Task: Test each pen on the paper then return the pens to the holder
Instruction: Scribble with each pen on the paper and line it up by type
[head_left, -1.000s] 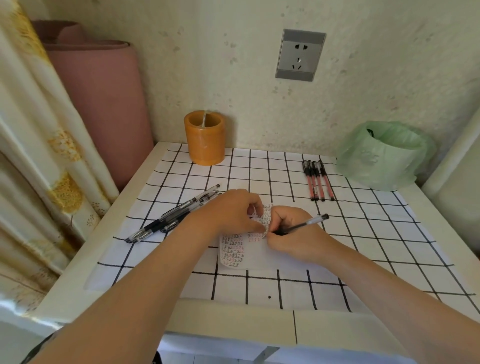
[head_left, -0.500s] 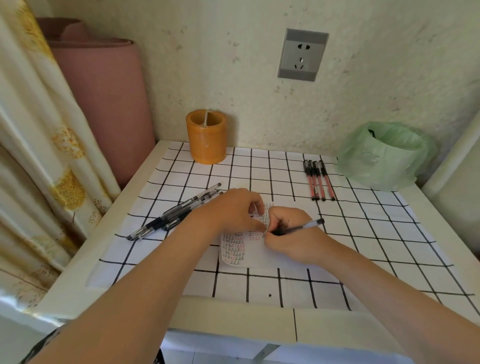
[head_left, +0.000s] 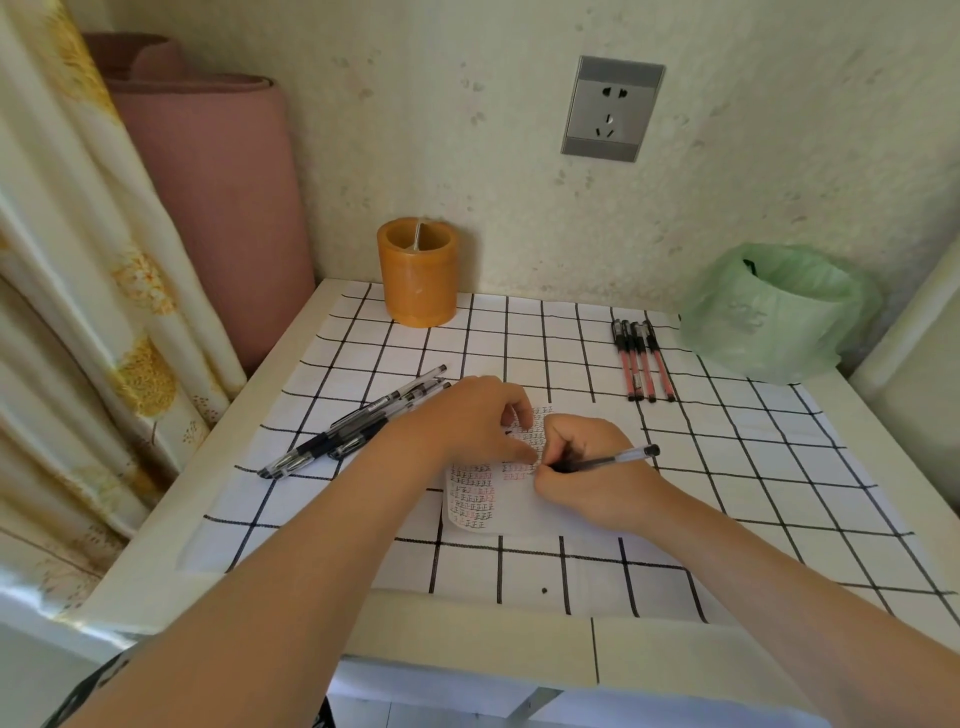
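Far left, four loose black gel pens (head_left: 358, 426) lie on the checked-cloth table (head_left: 769, 483), the orange cylindrical holder (head_left: 418, 275) standing beyond them. At centre my left hand (head_left: 467, 421) presses bent fingers onto the small white scribbled paper (head_left: 483, 504). Just right, my right hand (head_left: 587, 483) pinches a clear black-ended pen (head_left: 618, 460), fingers curled round it. I'd make one short, light stroke on a bare patch, with the paper pinned firmly.

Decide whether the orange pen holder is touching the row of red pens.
Apart. The head view shows bare checked cloth lying between the orange pen holder and the red pens.
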